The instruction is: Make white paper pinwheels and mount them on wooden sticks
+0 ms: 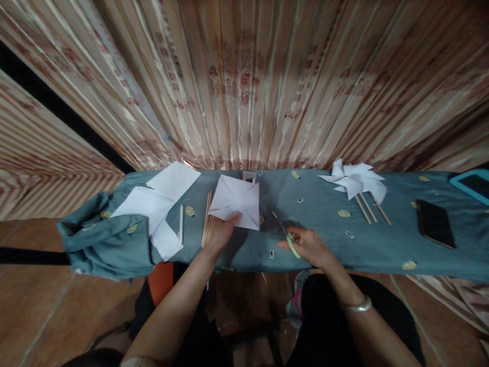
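Note:
My left hand (221, 232) grips the lower edge of a white paper square (237, 199), thumb on top. Slits run from the square's corners toward its middle. In my right hand (307, 245) is a pair of scissors (291, 243) with light green handles, the blades pointing up and left, apart from the paper. Several thin wooden sticks (207, 224) lie just left of the square, partly behind my left hand. A small pale box (249, 176) shows behind the square's top edge.
White paper sheets (145, 204) and a white pen-like stick (181, 224) lie at left by bunched cloth (103, 234). Paper pinwheels (353, 181) on sticks, a dark phone (435, 223) and a blue-framed device (471, 184) are at right. A curtain (244, 86) hangs behind the cloth-covered table (317, 204).

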### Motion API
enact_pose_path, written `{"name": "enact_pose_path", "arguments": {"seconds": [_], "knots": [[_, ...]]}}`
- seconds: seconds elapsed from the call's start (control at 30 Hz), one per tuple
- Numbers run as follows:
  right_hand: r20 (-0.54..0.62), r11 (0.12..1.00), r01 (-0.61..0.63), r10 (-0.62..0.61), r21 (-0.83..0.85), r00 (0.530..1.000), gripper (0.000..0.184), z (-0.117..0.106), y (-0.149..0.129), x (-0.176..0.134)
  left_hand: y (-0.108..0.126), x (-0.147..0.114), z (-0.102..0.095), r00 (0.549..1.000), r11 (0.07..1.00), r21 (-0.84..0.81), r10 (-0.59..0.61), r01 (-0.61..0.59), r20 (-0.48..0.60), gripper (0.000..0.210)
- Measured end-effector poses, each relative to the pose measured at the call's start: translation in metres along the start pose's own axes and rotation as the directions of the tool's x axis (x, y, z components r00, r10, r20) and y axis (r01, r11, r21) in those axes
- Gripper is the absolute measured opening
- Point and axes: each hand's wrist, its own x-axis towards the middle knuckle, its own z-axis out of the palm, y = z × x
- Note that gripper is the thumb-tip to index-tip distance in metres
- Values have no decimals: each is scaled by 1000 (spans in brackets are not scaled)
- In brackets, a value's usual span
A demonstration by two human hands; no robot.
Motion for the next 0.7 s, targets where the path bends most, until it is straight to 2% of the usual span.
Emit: {"name": "enact_pose_path", "arguments": {"seconds": [0.1,0.23,0.33,0.5,0.7], "knots": [[-155,966,-90,53,-241,987,46,-12,8,-2,-4,-4,5,1000,998,-55,-24,25,19,47],[-260,889,-214,113,-404,959,58,-22,18,-3,-15,-15,18,989,983,-141,-104,118,101,54],[-323,856,-263,121,-445,939,52,-27,23,-3,-26,-23,27,966,966,-163,-166,199,198,52],[-331,824,-312,163,-472,930,33,-32,27,-1,-35,-34,38,931,955,-144,-208,260,299,53],[-360,836,-311,148,-452,921,27,-37,37,-5,-32,-36,30,915,971,-82,-179,222,361,58]]}}
